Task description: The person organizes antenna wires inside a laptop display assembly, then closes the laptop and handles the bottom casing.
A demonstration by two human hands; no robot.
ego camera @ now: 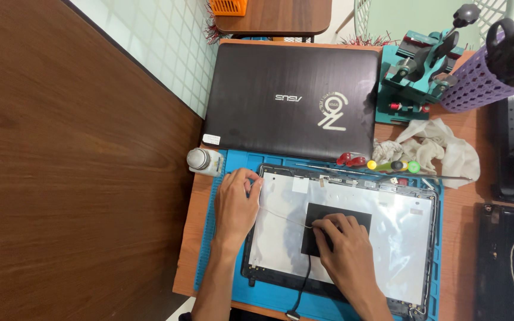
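Laptop lid shell (388,238), silver-lined inside, lies face up on blue mat (221,267). Left hand (236,205) rests curled on its top-left corner, pinching thin white wire (284,217). Right hand (343,249) presses fingers flat on black square pad (352,215). Closed black laptop (290,98) behind.

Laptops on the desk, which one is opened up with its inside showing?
The lid shell on the blue mat, under the left hand and right hand, silvery inside exposed; the black laptop behind it is closed.
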